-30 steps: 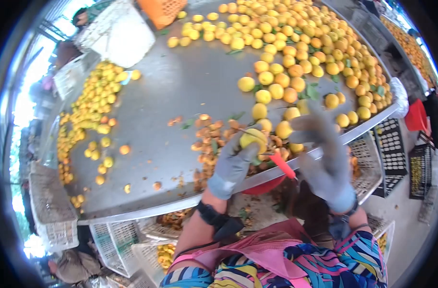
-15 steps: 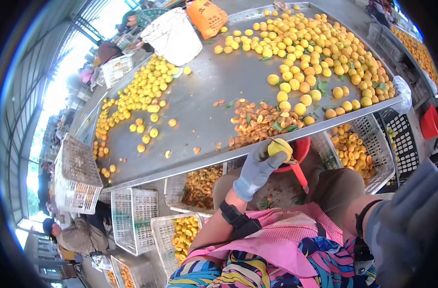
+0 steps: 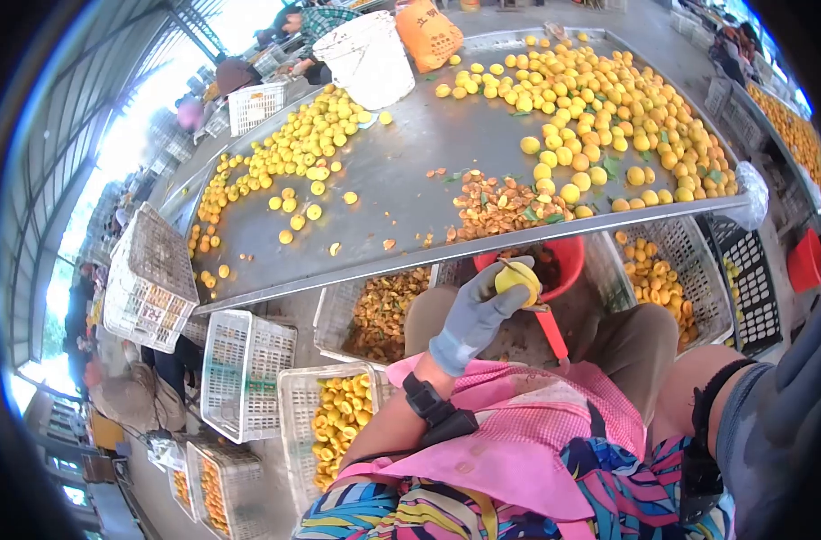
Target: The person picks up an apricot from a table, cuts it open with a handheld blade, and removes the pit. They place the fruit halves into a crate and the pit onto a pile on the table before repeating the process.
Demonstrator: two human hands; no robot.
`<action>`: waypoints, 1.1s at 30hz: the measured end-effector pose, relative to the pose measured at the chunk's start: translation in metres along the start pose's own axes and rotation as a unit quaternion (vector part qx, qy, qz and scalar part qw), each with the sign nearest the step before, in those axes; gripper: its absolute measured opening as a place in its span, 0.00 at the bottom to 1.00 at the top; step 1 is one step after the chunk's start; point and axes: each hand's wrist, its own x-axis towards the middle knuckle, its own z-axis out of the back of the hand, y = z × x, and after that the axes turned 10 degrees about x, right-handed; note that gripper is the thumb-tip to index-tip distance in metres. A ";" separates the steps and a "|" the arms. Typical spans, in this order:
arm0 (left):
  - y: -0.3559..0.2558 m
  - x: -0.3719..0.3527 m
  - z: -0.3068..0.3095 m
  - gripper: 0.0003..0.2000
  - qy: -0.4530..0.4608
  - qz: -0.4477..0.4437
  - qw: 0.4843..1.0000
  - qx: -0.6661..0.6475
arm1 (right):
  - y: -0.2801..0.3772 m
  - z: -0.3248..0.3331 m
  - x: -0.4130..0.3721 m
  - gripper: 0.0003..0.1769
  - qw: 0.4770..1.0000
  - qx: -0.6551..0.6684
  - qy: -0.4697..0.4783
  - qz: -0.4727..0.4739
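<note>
My left hand (image 3: 471, 317), in a grey glove, grips a yellow apricot (image 3: 516, 283) between thumb and fingers, just below the table's front edge. A dark line crosses the fruit's upper side. A knife-like tool with a red handle (image 3: 551, 334) slants down from the apricot; whether its metal end is in the fruit I cannot make out. Under them sits a red bucket (image 3: 568, 263), partly hidden. My right hand (image 3: 779, 418), also gloved, is apart at the far right edge, fingers stretched out and nothing visible in them; the dark rim partly hides it.
The metal table (image 3: 374, 198) bears whole apricots (image 3: 599, 108), yellow halves (image 3: 307, 135) and a brownish heap of pieces (image 3: 500, 205). A white bucket (image 3: 365, 63) and orange bag (image 3: 427, 36) stand at its back. Crates (image 3: 248, 373) surround my legs. Other people work behind at left.
The view has shifted, so the table sits higher and tilts less. My right hand has moved lower and nearer the right edge. My left hand still holds the apricot.
</note>
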 end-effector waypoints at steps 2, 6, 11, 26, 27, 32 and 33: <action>-0.002 0.000 -0.002 0.27 -0.003 -0.012 1.000 -0.016 | -0.003 -0.005 0.018 0.25 1.000 -0.014 0.017 0.008; -0.006 -0.007 -0.002 0.26 -0.006 -0.006 0.999 -0.039 | 0.004 -0.015 0.023 0.26 0.997 -0.053 0.047 0.030; -0.012 -0.013 -0.003 0.25 -0.009 0.004 0.999 -0.033 | -0.003 -0.026 0.063 0.28 0.987 -0.107 0.092 0.077; -0.005 -0.019 0.007 0.24 -0.014 -0.002 1.000 -0.003 | -0.028 -0.070 0.130 0.37 0.970 -0.102 0.039 0.219; -0.004 -0.013 0.006 0.24 -0.015 -0.015 0.999 -0.032 | -0.021 -0.070 0.131 0.37 0.965 -0.118 0.034 0.230; 0.007 -0.009 0.011 0.22 -0.026 -0.022 0.999 -0.023 | -0.002 -0.082 0.118 0.40 0.964 -0.137 0.009 0.227; 0.002 -0.012 0.005 0.21 -0.038 -0.016 0.998 -0.046 | -0.008 -0.087 0.108 0.27 0.971 -0.159 0.031 0.177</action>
